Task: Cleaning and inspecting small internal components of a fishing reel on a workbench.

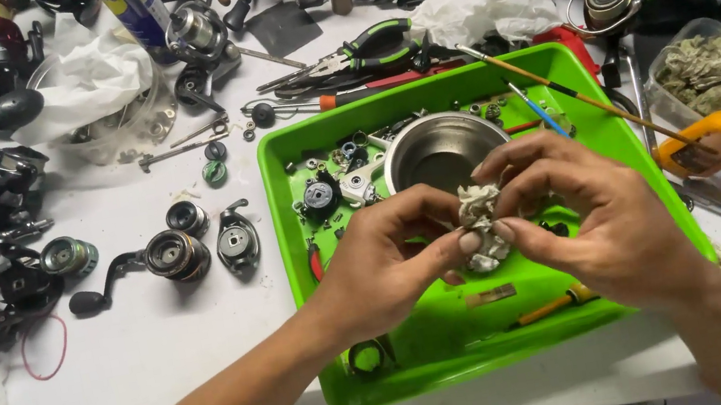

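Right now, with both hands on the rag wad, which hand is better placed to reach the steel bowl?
Probably the right hand: it sits just below the steel bowl, nearer than the left hand. Both pinch the rag wad.

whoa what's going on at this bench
A person holds a crumpled, dirty wad of paper between both hands, left hand and right hand, pinching it over a green tray. The tray holds a small steel bowl, small metal parts and a thin brush. Taken-apart fishing reels, pliers and more crumpled paper lie on the white table around it.
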